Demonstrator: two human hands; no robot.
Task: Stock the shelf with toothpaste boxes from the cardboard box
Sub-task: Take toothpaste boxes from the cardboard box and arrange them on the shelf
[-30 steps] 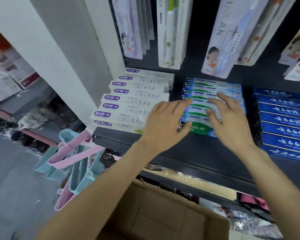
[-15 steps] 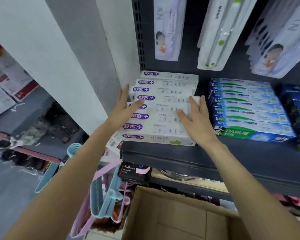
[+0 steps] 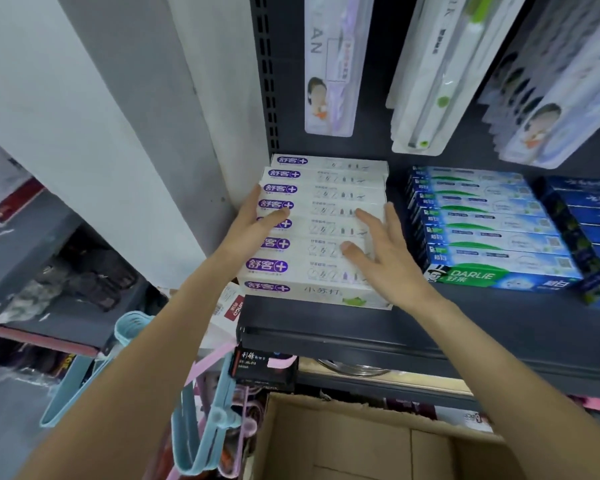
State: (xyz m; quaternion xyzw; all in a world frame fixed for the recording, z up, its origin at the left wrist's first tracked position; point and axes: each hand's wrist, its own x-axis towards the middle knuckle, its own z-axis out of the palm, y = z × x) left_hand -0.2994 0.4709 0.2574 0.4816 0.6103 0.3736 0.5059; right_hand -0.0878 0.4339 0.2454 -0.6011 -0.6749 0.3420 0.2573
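The left hand (image 3: 248, 225) is lying flat, fingers straight, against the left ends of the white toothpaste boxes (image 3: 321, 233), while the right hand (image 3: 383, 251) is resting with fingers spread and relaxed on their tops near the right ends; neither is grasping anything. The stack is sitting at the far left of the dark shelf (image 3: 413, 327), beside the green and blue boxes (image 3: 489, 230). This looks like squaring up: both palms should be pressing evenly inward and back, so the rows are lining up without the front box sliding over the edge. The cardboard box (image 3: 378, 441) is waiting below, its visible part showing no boxes
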